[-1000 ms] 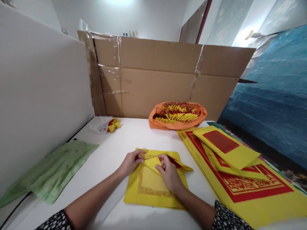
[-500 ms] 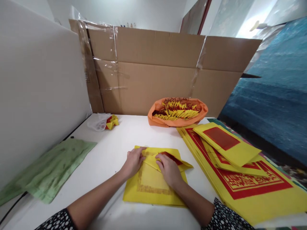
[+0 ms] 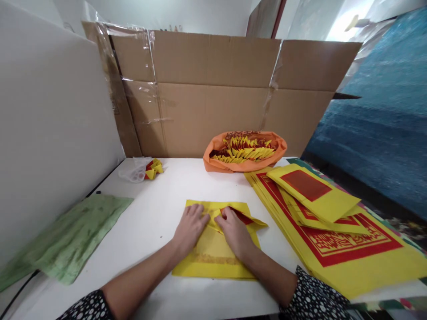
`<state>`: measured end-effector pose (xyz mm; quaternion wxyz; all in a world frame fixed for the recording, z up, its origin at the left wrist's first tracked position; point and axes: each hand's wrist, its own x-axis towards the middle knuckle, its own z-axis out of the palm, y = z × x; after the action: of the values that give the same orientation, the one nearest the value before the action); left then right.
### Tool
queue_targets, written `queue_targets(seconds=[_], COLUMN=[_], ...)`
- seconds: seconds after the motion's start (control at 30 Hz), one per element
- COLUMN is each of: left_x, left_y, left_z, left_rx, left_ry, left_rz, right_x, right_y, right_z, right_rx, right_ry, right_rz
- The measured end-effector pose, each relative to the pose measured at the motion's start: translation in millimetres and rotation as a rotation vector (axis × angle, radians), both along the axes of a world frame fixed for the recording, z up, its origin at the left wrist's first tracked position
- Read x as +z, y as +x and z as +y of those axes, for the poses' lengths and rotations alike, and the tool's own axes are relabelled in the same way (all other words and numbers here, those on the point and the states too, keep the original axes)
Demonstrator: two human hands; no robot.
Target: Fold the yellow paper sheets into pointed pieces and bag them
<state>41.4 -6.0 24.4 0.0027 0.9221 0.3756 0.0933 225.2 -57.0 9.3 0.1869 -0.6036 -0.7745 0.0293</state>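
A yellow paper sheet with a gold square lies flat on the white table, under both of my hands. On its upper part is a folded yellow and red paper, its pointed end sticking out past the right edge. My left hand lies on the upper left of the papers, palm down, fingers slightly spread. My right hand pinches the left part of the folded paper between thumb and fingers.
An orange bag full of folded yellow and red pieces stands at the back. Large yellow papers with red prints are stacked at right. A green cloth and a plastic bag lie left. Cardboard stands behind.
My left hand has shifted slightly right and lies flatter on the paper. My right hand's fingers have curled in more on the folded paper. The whole view has shifted a little.
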Motion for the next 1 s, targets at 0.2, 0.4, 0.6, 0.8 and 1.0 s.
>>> queue_targets(seconds=[0.2,0.4,0.6,0.8,1.0], left_x=[-13.1,-12.5,6.9,14.3,11.5], left_y=[0.5,7.6,12.1,8.0,20.2], left_z=[-27.2,-39.7,-33.9,-33.0,-14.2], left_rx=[-0.174,-0.140,-0.376,-0.409,-0.158], left_ry=[0.027,-0.077,-0.186,-0.273,-0.141], left_rz=[0.170,0.116,0.142,0.070,-0.290], right_x=[-24.8,-7.4,57.3,15.2,22.6], right_y=[11.2,29.5,82.5,89.3,67.6], right_z=[-45.3,-67.7,-12.0,23.4,17.2], right_rx=[0.211,0.079,-0.229,-0.136,-0.146], right_ry=[0.095,-0.090,-0.078,-0.211,-0.121], right_rz=[-0.201,-0.121,0.276,0.300,0.260])
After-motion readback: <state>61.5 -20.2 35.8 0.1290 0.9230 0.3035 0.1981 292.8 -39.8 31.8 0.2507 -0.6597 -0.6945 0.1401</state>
